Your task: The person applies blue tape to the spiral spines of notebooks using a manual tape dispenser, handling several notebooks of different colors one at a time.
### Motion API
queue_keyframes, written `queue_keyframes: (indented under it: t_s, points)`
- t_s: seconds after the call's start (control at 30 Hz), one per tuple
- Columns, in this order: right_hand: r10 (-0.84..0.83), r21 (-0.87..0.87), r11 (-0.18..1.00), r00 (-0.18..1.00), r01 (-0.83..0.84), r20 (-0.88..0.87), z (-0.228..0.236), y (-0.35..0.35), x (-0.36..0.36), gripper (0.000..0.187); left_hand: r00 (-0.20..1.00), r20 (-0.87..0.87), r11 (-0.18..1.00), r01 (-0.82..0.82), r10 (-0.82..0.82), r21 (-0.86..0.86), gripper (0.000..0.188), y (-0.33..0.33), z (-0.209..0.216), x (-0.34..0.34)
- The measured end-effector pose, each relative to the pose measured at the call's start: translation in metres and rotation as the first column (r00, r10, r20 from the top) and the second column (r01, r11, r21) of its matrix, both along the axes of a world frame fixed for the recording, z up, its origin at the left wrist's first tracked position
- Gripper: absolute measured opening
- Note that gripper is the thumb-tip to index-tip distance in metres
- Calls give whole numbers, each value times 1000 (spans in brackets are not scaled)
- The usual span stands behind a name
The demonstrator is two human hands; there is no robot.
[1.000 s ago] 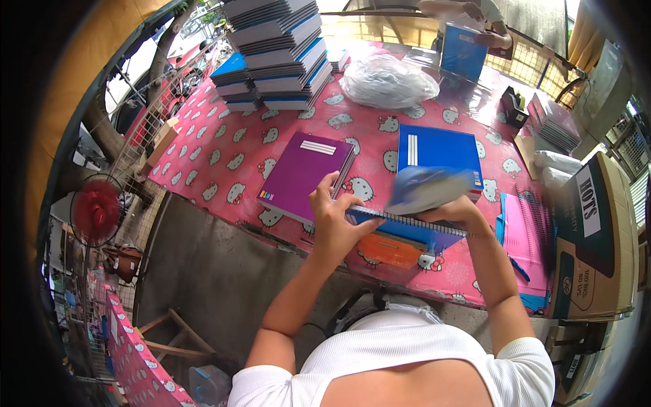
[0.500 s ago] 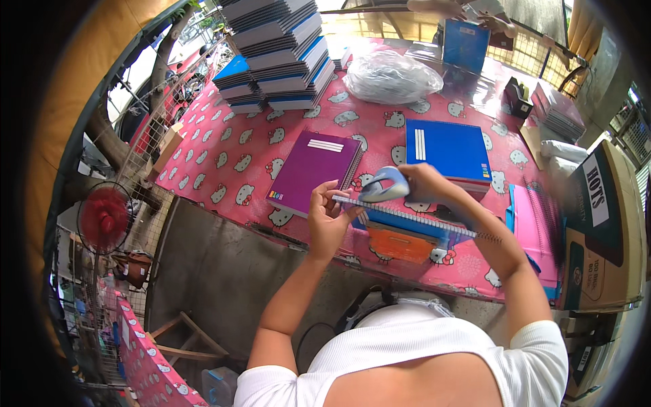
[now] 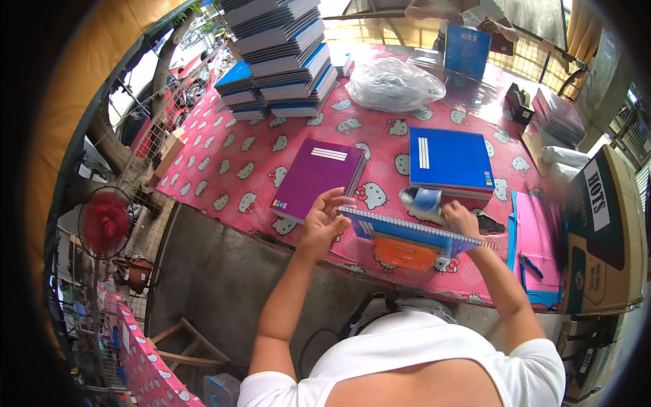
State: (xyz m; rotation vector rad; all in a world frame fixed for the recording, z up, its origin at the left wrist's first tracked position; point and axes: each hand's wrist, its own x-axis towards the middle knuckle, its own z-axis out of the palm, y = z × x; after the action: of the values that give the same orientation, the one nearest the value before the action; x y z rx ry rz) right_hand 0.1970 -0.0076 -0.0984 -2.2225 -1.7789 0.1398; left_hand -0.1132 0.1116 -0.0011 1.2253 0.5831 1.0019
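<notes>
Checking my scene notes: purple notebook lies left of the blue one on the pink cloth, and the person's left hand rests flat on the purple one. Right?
Not quite. In the head view the left hand is not on the purple notebook; it grips the left end of a blue spiral notebook held in front of it. The purple notebook does lie left of the blue notebook on the pink cloth.

Left hand (image 3: 324,220) gripping spiral notebook (image 3: 407,234) at its nine o'clock edge; right hand (image 3: 461,218) pressing blue roll (image 3: 422,202) at twelve o'clock; purple notebook (image 3: 319,178) lying on bench (image 3: 237,163).
</notes>
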Motion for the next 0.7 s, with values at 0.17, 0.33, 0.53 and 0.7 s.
queue_keyframes:
  t_s: [0.17, 0.33, 0.53, 0.7]
  points:
    - [-252, 208, 933, 946, 294, -204, 3, -119, 11, 69, 992, 105, 997, 65, -69, 47, 18, 25, -30, 1]
    - [-566, -269, 747, 794, 608, 222, -28, -200, 21, 79, 968, 156, 974, 210, -194, -89, 18, 33, -19, 19]
    - [-767, -32, 639, 640, 768, 49, -55, -212, 40, 71, 993, 30, 973, 107, -116, 204, 16, 32, -6, 46]
    - [-742, 95, 667, 671, 739, -11, -86, -250, 89, 62, 989, 75, 908, 89, -131, 409, 16, -7, 26, 79]
